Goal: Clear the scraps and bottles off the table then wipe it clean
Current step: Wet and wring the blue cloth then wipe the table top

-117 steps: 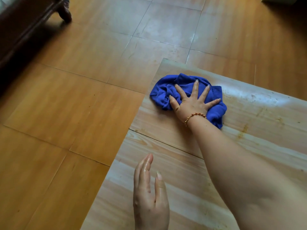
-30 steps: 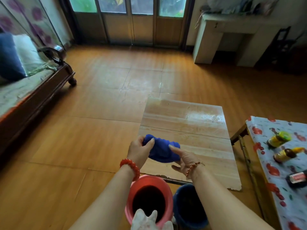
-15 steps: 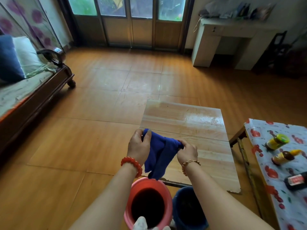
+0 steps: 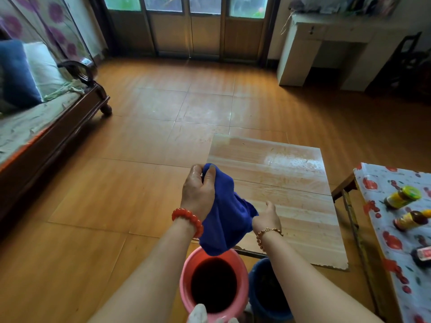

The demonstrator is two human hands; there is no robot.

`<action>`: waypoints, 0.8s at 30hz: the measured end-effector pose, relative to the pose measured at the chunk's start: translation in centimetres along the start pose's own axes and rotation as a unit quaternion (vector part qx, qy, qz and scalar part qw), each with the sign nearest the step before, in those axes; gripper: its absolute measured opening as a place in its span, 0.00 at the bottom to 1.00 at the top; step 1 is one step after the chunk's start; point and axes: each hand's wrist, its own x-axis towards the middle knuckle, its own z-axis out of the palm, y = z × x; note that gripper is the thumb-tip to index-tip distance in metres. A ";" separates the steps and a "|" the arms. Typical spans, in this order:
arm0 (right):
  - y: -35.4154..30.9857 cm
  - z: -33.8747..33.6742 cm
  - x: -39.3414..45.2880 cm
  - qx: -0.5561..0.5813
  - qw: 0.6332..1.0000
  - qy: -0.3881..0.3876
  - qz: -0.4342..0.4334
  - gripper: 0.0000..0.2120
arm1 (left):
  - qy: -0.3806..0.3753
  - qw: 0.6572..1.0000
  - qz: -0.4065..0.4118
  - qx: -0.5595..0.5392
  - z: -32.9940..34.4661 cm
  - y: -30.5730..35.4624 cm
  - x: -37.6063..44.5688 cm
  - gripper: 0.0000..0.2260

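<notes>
Left hand (image 4: 198,193): we pinch the blue cloth (image 4: 225,215) at its top, frame centre.
Right hand (image 4: 267,217): grips the cloth's lower edge.

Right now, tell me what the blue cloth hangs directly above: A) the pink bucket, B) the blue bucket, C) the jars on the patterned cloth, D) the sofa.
A: the blue cloth, held up by the left hand, droops with its lower end over the rim of the pink bucket.

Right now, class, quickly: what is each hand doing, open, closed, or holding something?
Left hand: closed, pinching the top of the blue microfibre cloth.
Right hand: gripping the same cloth's lower edge; its fingers are hidden.
</notes>
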 end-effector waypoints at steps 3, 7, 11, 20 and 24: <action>-0.1 0.4 -0.4 -0.003 0.996 -0.077 -0.046 0.35 | -0.014 1.000 -0.011 -0.014 -0.1 0.3 0.2 0.10; -1.4 0.5 -2.6 0.088 0.947 -0.287 -0.119 0.45 | -0.058 0.996 -0.041 -0.053 0.5 0.6 0.0 0.09; -1.7 2.2 -2.7 0.016 0.978 -0.176 -0.112 0.61 | -0.082 0.992 -0.067 -0.065 0.6 0.9 -0.2 0.10; -1.7 2.0 -3.6 -0.187 0.955 -0.044 -0.227 0.35 | -0.120 0.987 -0.089 -0.059 1.2 -0.1 -0.9 0.10; 0.3 0.7 -3.4 -0.107 0.954 -0.207 -0.187 0.07 | -0.102 0.993 -0.053 -0.012 0.9 -1.9 -0.6 0.08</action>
